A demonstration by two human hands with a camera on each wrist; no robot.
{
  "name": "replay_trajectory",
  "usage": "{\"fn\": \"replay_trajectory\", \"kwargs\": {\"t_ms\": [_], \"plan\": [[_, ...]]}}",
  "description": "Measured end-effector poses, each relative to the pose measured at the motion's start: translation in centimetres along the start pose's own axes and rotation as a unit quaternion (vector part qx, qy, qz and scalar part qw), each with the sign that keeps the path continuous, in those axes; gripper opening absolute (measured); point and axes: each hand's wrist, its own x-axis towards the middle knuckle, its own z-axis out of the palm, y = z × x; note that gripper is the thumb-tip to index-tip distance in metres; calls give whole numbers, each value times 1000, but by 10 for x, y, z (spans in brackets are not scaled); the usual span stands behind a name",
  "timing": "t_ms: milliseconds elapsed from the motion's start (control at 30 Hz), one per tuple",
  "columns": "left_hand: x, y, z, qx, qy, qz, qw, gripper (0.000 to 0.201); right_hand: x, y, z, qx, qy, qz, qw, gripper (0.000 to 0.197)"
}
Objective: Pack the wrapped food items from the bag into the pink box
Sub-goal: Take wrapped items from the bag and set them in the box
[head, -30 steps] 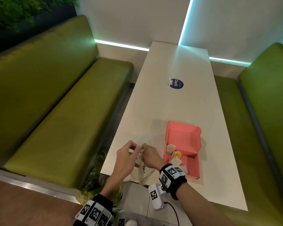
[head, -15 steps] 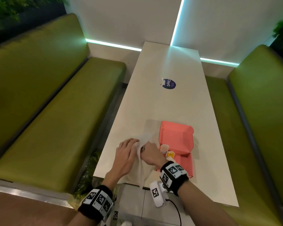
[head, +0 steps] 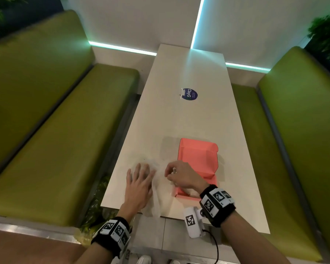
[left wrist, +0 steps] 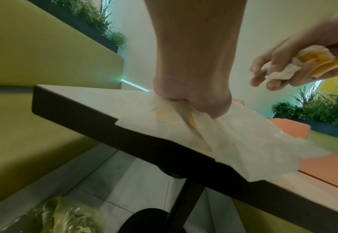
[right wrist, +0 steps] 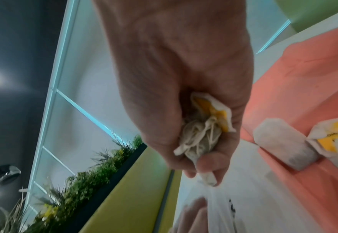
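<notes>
The right hand is gripping a wrapped item (yellow-marked); the left hand is pressing flat, fingers straight, on the bag. Next it needs carrying to the pink box.

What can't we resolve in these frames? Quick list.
- Box contents: in the head view the right hand and its wristband cover most of the pink box base.
- What remains in the bag: the left hand presses it flat; the film is crumpled in every view.
- Print on the wrapped item: blurred in the right wrist view.
</notes>
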Motion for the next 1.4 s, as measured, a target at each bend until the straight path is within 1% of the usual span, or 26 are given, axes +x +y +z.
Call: {"fn": "replay_trajectory", "kwargs": {"t_ms": [100, 167, 233, 300, 333, 400, 433, 467, 500, 533, 567, 600, 633, 700, 767, 800, 867, 933, 1033, 1100, 1167, 1200, 1267, 1400], "plan": [[1, -3, -6, 7, 0, -18, 1000, 53, -5, 10, -25, 14, 13, -5, 1000, 20], [0, -4, -11, -5, 9, -28, 1000, 51, -11, 24, -38, 50, 17, 2, 999, 14], [1, -4, -18, -38, 10, -36, 999, 56, -19, 40, -48, 69, 29, 5, 997, 10], [1, -3, -29, -65, 24, -56, 996, 51, -22, 61, -53, 67, 57, 24, 996, 6], [2, 0, -34, -72, 38, -68, 994, 46, -22, 72, -53, 53, 78, 36, 995, 9], [4, 9, -42, -97, 100, -79, 987, 37, -21, 92, -49, 18, 110, 67, 992, 15], [5, 17, -47, -117, 142, -72, 980, 32, -21, 99, -44, -5, 117, 86, 989, 17], [7, 28, -52, -133, 180, -50, 973, 29, -21, 106, -37, -30, 118, 99, 988, 18], [8, 42, -54, -144, 201, -13, 969, 26, -20, 111, -31, -51, 116, 109, 986, 18], [9, 56, -54, -151, 203, 37, 967, 24, -18, 116, -24, -66, 116, 112, 985, 19], [9, 70, -53, -149, 186, 86, 967, 20, -17, 116, -18, -77, 111, 113, 984, 21], [10, 81, -50, -140, 154, 120, 971, 15, -16, 116, -11, -83, 110, 104, 985, 25], [10, 90, -47, -128, 116, 135, 976, 16, -15, 115, -6, -91, 107, 90, 986, 29], [12, 100, -38, -101, 52, 134, 984, 26, -13, 116, 2, -129, 93, 48, 986, 35], [13, 104, -33, -77, -9, 111, 991, 25, -12, 117, 5, -186, 71, 18, 980, 29], [13, 104, -31, -71, -25, 106, 992, 23, -12, 117, 6, -198, 64, 14, 978, 22], [13, 103, -28, -72, -27, 101, 992, 22, -11, 119, 4, -202, 45, 26, 978, 7], [13, 102, -26, -75, -22, 96, 992, 19, -12, 120, 0, -209, 38, 50, 976, 10], [12, 101, -25, -76, -11, 89, 993, 15, -14, 123, -12, -212, 28, 82, 973, 9], [11, 101, -25, -83, -5, 87, 993, 15, -15, 126, -20, -201, 31, 82, 976, 18], [11, 101, -26, -77, -6, 89, 993, 15, -17, 128, -30, -186, 50, 72, 979, 29], [11, 100, -26, -74, -4, 91, 993, 15, -19, 128, -35, -170, 60, 64, 982, 31], [12, 100, -26, -77, 9, 97, 992, 19, -24, 125, -44, -136, 74, 55, 986, 27], [13, 109, -37, -146, 57, 102, 982, 34, -37, 110, -62, -54, 123, 30, 990, 27]]}}
